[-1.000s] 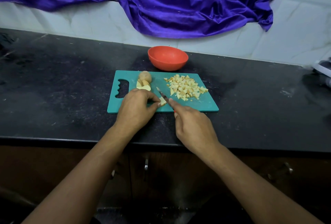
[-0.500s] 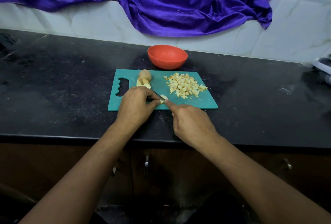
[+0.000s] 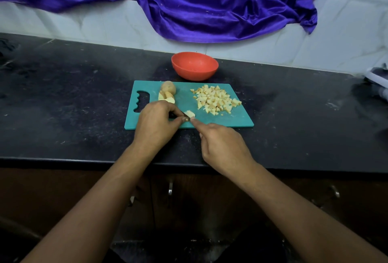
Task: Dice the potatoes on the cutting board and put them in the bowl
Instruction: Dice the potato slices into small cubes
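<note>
A teal cutting board (image 3: 235, 118) lies on the black counter. On its right part sits a heap of diced potato (image 3: 216, 99). A whole potato (image 3: 168, 87) and a few wedges (image 3: 167, 99) lie near the handle slot. My left hand (image 3: 156, 123) pinches a potato piece (image 3: 190, 113) at the board's front. My right hand (image 3: 222, 147) grips a knife (image 3: 186, 116), index finger along its back, the blade low across that piece and mostly hidden by my hands. An orange bowl (image 3: 194, 65) stands behind the board; nothing shows inside it.
Purple cloth (image 3: 210, 4) hangs on the white wall behind the counter. A white object (image 3: 378, 78) lies at the far right edge of the counter. The counter's front edge runs just below my wrists, with cabinet handles (image 3: 170, 188) underneath.
The knife blade, raised and slanted a second ago, has come down onto the potato piece. My right hand has moved left toward my left hand.
</note>
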`<state>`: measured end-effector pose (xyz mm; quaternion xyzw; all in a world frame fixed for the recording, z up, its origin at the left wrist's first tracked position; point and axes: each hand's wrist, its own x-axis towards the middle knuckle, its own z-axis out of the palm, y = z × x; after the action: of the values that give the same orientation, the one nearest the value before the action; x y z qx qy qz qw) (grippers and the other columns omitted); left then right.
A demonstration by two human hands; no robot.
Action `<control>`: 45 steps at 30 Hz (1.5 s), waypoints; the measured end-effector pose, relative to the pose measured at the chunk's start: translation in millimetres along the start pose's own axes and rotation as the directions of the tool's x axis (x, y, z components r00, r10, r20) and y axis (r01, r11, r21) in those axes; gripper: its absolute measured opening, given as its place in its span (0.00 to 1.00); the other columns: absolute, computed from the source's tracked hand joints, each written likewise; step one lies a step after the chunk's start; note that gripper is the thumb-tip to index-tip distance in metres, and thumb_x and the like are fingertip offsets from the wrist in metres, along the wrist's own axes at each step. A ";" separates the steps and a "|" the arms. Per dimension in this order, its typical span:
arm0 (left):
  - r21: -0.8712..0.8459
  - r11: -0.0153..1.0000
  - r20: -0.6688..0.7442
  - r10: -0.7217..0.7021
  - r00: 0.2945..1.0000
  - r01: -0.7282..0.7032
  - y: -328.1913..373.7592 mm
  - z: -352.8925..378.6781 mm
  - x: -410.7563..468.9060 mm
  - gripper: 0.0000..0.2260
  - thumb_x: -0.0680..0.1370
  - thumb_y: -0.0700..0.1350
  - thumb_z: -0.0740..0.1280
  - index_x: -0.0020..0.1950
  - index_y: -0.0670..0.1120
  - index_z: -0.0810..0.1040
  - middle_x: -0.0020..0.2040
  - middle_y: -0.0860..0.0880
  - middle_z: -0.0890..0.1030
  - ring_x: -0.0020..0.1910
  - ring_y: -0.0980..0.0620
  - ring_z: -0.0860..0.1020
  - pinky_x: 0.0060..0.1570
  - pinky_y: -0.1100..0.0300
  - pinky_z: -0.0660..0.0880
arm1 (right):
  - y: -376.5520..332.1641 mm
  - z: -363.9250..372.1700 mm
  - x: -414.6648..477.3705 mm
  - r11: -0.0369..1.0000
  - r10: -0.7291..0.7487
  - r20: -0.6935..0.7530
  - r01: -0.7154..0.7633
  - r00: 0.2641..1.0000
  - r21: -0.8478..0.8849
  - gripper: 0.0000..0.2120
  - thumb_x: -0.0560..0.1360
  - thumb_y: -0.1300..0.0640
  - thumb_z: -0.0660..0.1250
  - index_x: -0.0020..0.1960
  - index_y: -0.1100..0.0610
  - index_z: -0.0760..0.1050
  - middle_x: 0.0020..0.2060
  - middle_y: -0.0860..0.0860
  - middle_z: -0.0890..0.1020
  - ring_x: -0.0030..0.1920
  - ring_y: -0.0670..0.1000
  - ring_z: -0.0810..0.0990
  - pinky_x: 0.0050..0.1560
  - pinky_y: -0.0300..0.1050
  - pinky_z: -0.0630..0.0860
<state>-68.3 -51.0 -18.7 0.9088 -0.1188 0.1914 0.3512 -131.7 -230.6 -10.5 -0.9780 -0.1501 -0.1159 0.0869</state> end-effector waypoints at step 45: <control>0.139 0.959 0.500 0.146 0.854 -0.245 8.4 -19.4 49.4 0.11 0.78 0.51 0.74 0.59 0.60 0.84 0.43 0.60 0.75 0.41 0.58 0.74 0.39 0.62 0.67 | 25.1 1.9 -4.7 0.532 0.325 -0.097 -0.097 0.941 0.841 0.18 0.85 0.58 0.64 0.74 0.49 0.74 0.45 0.37 0.81 0.42 0.34 0.78 0.45 0.33 0.74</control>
<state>-32.0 -47.9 20.7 0.9409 -0.2755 0.0032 0.1967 -127.8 -255.1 -16.8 -0.8111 -0.0549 -0.1384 0.5656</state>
